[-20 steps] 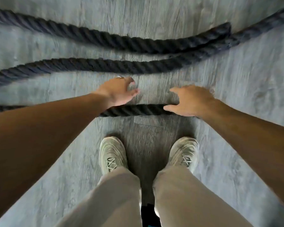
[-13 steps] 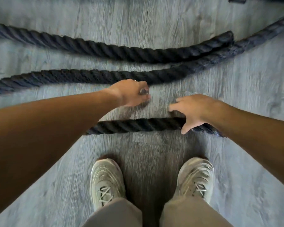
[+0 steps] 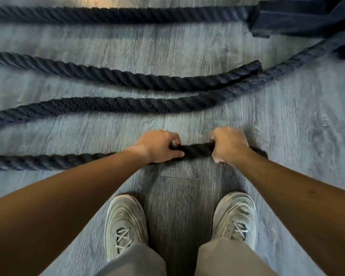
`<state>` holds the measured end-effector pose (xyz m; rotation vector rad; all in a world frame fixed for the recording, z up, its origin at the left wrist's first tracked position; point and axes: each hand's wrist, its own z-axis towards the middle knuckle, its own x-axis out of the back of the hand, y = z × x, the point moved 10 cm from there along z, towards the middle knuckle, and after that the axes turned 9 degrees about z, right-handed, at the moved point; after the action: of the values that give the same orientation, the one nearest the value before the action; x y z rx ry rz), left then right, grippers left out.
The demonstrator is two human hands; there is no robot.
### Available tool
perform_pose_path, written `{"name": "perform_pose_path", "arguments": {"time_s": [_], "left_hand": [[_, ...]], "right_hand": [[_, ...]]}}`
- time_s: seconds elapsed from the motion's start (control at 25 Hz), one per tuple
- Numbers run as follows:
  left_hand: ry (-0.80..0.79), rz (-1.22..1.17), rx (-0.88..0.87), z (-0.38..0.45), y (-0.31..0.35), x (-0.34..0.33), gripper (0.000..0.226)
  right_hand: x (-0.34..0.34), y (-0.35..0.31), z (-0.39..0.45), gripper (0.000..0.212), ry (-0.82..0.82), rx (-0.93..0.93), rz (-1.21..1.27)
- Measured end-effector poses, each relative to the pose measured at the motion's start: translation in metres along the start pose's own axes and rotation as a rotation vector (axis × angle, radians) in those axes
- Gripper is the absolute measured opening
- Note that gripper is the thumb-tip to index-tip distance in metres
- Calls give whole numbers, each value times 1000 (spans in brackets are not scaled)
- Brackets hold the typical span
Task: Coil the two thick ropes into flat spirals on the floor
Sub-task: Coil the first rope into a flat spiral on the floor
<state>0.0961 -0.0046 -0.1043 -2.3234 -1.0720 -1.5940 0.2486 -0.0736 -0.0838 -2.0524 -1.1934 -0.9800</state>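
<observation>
Thick black twisted rope lies in long runs across the grey wood floor. The nearest run stretches from the left edge to its end just right of my right wrist. My left hand and my right hand are both closed around this run, a short gap apart, close to its end. Beyond them lie a second run curving up to the right, a third run whose cut end rests against the second, and a fourth run along the top. Which runs belong to which rope cannot be told.
My two pale sneakers stand just behind the held rope. A dark blocky base occupies the top right corner, where the ropes lead. Bare floor lies to the right.
Both hands dropped onto the nearest rope run and closed around it; before, the left hand hovered open above the floor and the right only touched the rope. The view tilted up.
</observation>
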Motion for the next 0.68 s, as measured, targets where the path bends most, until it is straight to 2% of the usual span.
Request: {"name": "perform_pose_path", "arguments": {"time_s": [0.08, 0.16, 0.24, 0.32, 0.4, 0.44, 0.48, 0.52, 0.6, 0.64, 0.68], "left_hand": [[151, 11, 79, -10, -5, 5, 45], [271, -8, 181, -21, -12, 7, 48], [328, 30, 195, -27, -7, 3, 48], [345, 96, 182, -29, 1, 4, 48], [327, 110, 193, -29, 1, 6, 48], [285, 95, 181, -29, 1, 5, 46], [213, 46, 155, -30, 1, 0, 44], [135, -67, 131, -33, -1, -7, 39], [-10, -422, 131, -44, -6, -24, 19], [-51, -564, 135, -49, -6, -31, 15], [-47, -645, 133, -51, -4, -35, 23]], "right_hand": [[10, 12, -9, 24, 230, -55, 172], [11, 36, -19, 19, 364, -156, 532], [-6, 59, -26, 13, 447, -374, 949], [-44, 57, -36, 28, 402, -644, 1254], [-83, 33, -40, 74, 251, -824, 1469], [-91, 24, -39, 90, 226, -854, 1523], [-93, 21, -36, 94, 227, -842, 1535], [-89, 21, -32, 88, 250, -797, 1500], [-69, 21, -26, 78, 287, -636, 1280], [-61, 19, -22, 82, 281, -530, 1165], [-57, 17, -19, 88, 263, -443, 1086]]}}
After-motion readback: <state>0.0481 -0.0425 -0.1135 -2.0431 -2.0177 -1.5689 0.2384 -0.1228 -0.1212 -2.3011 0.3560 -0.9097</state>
